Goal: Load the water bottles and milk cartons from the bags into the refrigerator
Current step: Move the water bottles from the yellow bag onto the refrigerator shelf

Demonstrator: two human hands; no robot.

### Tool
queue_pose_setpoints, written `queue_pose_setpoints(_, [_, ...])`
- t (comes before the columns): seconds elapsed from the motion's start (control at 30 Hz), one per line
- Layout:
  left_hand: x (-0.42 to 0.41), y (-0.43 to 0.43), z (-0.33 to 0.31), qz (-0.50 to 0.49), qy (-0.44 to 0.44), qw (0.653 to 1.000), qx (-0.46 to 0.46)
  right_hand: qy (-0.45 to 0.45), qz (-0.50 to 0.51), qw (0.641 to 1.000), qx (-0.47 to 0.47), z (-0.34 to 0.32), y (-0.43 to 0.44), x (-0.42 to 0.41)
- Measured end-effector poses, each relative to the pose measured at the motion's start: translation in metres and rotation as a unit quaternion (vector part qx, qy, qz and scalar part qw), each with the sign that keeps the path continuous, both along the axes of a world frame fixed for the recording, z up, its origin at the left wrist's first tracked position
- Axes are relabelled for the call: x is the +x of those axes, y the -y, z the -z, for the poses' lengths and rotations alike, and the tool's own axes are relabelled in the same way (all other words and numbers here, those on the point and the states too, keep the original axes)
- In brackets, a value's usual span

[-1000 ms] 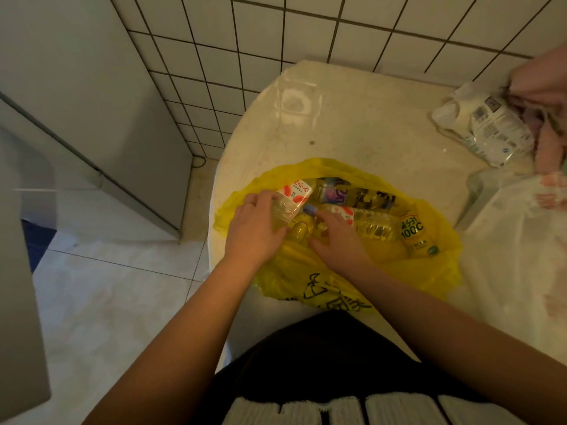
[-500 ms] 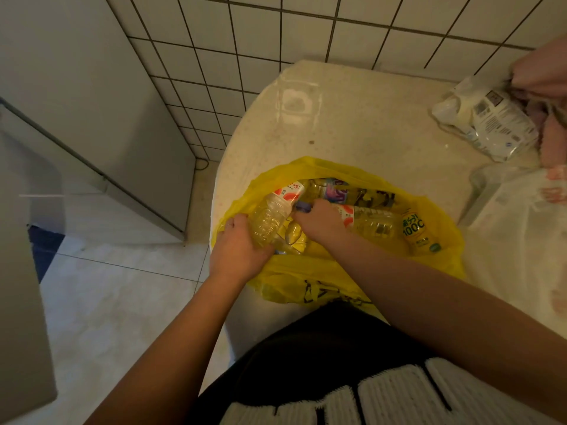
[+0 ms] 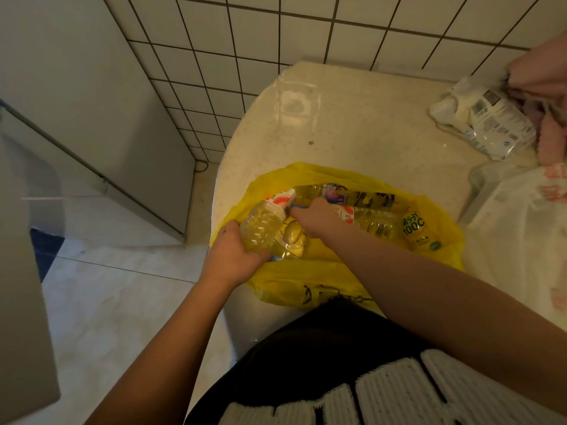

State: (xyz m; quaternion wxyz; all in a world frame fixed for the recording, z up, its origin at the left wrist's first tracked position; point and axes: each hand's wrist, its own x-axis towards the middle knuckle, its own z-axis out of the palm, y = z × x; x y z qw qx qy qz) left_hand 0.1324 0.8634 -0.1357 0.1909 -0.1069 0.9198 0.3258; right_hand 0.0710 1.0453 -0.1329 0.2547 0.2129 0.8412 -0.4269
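A yellow plastic bag [image 3: 313,277] lies open on the round beige table [image 3: 362,127]. Inside it are clear water bottles, red-and-white milk cartons [image 3: 345,213] and a small yellow bottle [image 3: 414,230]. My left hand [image 3: 233,257] grips the base of a clear water bottle [image 3: 260,225] tilted up at the bag's left edge. My right hand [image 3: 317,217] reaches into the bag beside that bottle, its fingers closed around something with a blue cap that I cannot make out. A second bottle [image 3: 377,223] lies in the bag to the right.
The grey refrigerator [image 3: 92,118] stands to the left, its open door [image 3: 21,271] at the frame's left edge. A white plastic bag [image 3: 521,234] lies at the table's right, a crumpled white package [image 3: 484,121] and pink cloth [image 3: 546,87] at the back right. Tiled wall behind.
My left hand slid from the top of the bag's contents to the bottle's base and tipped it up. My right hand moved farther into the bag, toward the cartons.
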Motion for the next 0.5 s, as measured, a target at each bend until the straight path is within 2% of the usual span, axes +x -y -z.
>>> queue_pose_setpoints(0.1, [-0.001,0.007,-0.008,-0.015,0.050,0.998,0.038,-0.003,0.019,1.000,-0.017,-0.006,0.001,0.003])
queue_pose_setpoints(0.27, [0.012,0.020,-0.025,-0.054,0.160,0.968,0.184,-0.038,0.011,0.999,-0.035,-0.008,-0.019,0.022])
queue_pose_setpoints(0.4, [0.029,0.025,-0.033,-0.093,0.249,0.905,0.333,-0.102,0.015,0.993,-0.054,-0.010,-0.035,0.049])
queue_pose_setpoints(0.5, [0.043,0.025,-0.034,-0.127,0.272,0.864,0.404,-0.157,0.030,0.984,-0.074,-0.020,-0.049,0.074])
